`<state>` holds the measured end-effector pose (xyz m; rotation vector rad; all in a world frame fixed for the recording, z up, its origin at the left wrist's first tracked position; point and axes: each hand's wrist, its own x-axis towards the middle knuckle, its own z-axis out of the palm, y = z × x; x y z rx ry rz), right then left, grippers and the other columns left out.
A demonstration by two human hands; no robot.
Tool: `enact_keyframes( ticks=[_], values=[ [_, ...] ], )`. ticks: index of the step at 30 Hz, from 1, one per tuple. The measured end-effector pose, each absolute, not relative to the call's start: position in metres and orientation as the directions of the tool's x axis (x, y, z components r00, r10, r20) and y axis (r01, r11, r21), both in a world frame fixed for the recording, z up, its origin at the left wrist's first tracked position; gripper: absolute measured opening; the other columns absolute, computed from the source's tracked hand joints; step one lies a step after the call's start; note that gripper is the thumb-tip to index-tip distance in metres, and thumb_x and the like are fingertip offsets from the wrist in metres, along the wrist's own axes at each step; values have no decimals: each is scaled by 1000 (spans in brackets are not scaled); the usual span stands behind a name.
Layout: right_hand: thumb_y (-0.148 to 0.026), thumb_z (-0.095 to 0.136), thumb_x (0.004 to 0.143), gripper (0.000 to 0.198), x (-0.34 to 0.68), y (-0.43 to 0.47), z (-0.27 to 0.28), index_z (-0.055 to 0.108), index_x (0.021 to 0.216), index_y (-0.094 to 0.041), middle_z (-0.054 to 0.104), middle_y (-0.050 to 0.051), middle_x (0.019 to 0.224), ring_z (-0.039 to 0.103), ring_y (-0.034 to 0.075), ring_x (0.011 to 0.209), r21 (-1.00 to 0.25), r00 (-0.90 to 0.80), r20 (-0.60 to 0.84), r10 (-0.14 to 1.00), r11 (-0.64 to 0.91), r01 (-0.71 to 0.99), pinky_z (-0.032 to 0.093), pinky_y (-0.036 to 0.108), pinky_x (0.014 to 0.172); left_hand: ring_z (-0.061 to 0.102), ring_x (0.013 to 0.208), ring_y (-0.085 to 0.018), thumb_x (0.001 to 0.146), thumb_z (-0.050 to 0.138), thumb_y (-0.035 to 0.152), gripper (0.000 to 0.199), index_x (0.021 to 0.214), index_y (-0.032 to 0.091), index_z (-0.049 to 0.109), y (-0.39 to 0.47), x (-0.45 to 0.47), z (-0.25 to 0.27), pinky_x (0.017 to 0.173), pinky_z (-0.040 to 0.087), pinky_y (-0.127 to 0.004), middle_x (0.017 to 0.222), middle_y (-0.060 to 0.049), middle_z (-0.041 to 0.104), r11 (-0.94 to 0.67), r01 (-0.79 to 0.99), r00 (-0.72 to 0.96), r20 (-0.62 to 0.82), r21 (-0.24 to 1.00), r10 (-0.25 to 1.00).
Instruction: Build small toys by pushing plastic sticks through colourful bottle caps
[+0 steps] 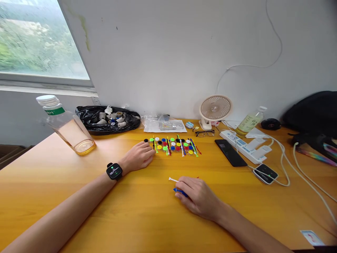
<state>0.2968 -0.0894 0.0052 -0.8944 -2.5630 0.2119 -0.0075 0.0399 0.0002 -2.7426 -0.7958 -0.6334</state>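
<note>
My left hand (140, 154), with a black watch (114, 171) on its wrist, rests on the table at the left end of a row of coloured plastic pieces. Its fingers are bent and together, close to a yellow-green stick (156, 145); whatever is under them is hidden. The row holds small round discs (173, 139) in several colours, with thin arrow-like sticks (182, 148) lying in bunches among them. Nearer to me, my right hand (197, 196) is closed on a blue plastic arrow (180, 191). A white stick (173, 179) juts out past its fingers, and a red tip shows behind the knuckles.
At left stands a large tilted-looking bottle (76, 137). Along the wall are a black plastic bag (84, 121) with grey fittings, a fan (215, 108) and glasses (204, 133). On the right lie a phone (230, 153), a power strip (242, 146), cables and another bottle (249, 123).
</note>
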Motion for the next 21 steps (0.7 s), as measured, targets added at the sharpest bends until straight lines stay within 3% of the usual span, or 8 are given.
enact_keyframes(
  ticks=[3,6,12,15,18,21],
  values=[
    [-25,47,108,30,295,-88,10,56,136,-19,68,14,131,64,25,118,-290,-675,316,667,745,601,49,40,99,63,94,-26,104,46,21,21,102,21,68,39,-8,1,89,51,-42,91,-9,70,-831,550,761,456,-79,460],
    [-29,55,104,41,295,-85,14,52,145,-23,58,14,148,54,28,134,-303,-662,281,695,719,626,45,46,110,63,101,-27,104,48,22,21,110,22,68,38,-8,2,91,51,-43,99,-9,72,-817,575,728,481,-41,489],
    [-54,69,94,72,306,-85,19,45,156,-25,51,14,157,46,34,143,-248,-610,297,735,676,694,37,55,120,63,102,-26,103,54,23,21,118,23,67,41,-12,1,93,51,-43,111,-8,73,-736,659,521,610,157,597],
    [-54,63,98,68,325,-80,22,44,157,-27,53,12,156,47,34,143,-228,-527,313,790,601,766,39,54,120,64,101,-26,102,55,22,19,116,23,68,44,-15,0,92,52,-41,107,-7,74,-711,660,437,647,242,625],
    [-47,53,104,48,366,-60,27,54,145,-23,64,14,142,57,34,133,-196,-311,411,857,416,888,44,52,115,64,99,-25,102,56,21,16,112,22,69,45,-17,0,90,53,-40,104,-7,74,-715,644,413,664,272,624],
    [-54,53,99,62,424,-31,26,52,144,-12,65,24,136,61,43,126,-133,-45,431,901,113,985,48,59,109,64,97,-25,101,57,20,15,110,22,69,45,-17,0,89,53,-40,103,-6,74,-722,638,424,662,265,618]
  ],
)
